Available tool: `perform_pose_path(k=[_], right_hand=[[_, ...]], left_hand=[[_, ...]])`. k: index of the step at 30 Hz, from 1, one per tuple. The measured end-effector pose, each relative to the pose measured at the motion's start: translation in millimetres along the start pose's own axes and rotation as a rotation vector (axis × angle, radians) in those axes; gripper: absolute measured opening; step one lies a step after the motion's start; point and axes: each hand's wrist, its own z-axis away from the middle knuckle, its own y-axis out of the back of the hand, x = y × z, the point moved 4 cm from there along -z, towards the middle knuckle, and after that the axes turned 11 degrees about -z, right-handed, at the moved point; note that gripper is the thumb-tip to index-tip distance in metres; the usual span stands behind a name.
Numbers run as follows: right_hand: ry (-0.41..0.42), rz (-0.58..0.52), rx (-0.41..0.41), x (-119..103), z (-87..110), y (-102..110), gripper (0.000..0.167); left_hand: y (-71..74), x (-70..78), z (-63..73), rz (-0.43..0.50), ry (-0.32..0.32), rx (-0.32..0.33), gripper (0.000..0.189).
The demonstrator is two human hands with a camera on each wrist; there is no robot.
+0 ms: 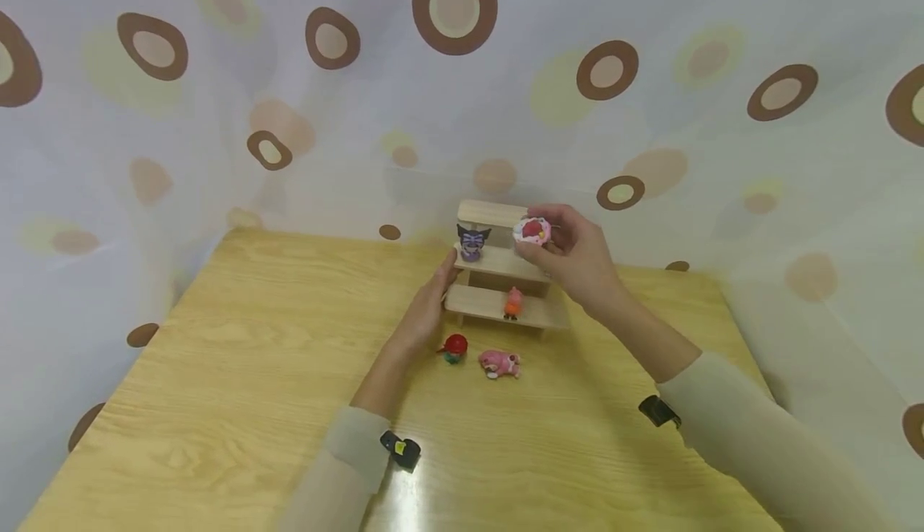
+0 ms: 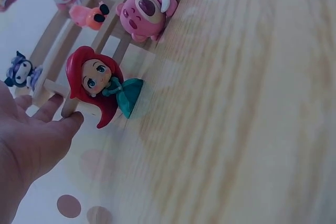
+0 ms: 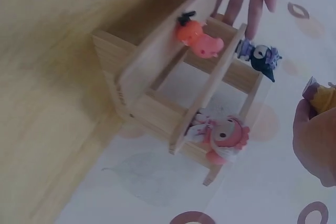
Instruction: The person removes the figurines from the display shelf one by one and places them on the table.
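My right hand [image 1: 581,255] pinches a small figurine [image 1: 532,231] with a pink, white and red top, held at the right part of a small tiered wooden shelf [image 1: 476,301]. In the right wrist view that figurine [image 3: 321,98] shows a yellowish side and a purplish base. My left hand [image 1: 426,307] rests against the shelf's left end, fingers extended. On the middle tier stand a purple figurine with a black hood [image 1: 472,243] and a pink-hooded figurine [image 3: 226,135]. A pink pig figurine in orange [image 1: 512,304] stands on the lowest tier.
In front of the shelf, a red-haired doll in a green dress [image 2: 100,82] and a pink bear figurine [image 2: 147,11] are on the wooden table [image 1: 253,371]. A white cloth with brown circles [image 1: 455,115] hangs close behind the shelf.
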Motion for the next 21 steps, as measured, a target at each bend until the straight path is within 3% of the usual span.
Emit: perform_pose_path(k=[7, 12, 17, 21], right_hand=[[-0.025, 0.038, -0.022, 26, 28.4, 16, 0.048], [-0.053, 0.087, -0.042, 48, 42.1, 25, 0.046], [-0.093, 0.214, -0.097, 69, 64.3, 30, 0.039], [-0.079, 0.288, -0.138, 85, 79.1, 32, 0.037]], left_hand=[[2.0, -0.5, -0.9, -0.058, 0.013, 0.013, 0.063], [3.7, -4.2, -0.6, -0.032, 0.032, 0.022, 0.061], [2.2, -4.8, -0.7, -0.035, 0.021, 0.011, 0.061], [1.6, -3.3, -1.5, -0.033, 0.017, 0.001, 0.062]])
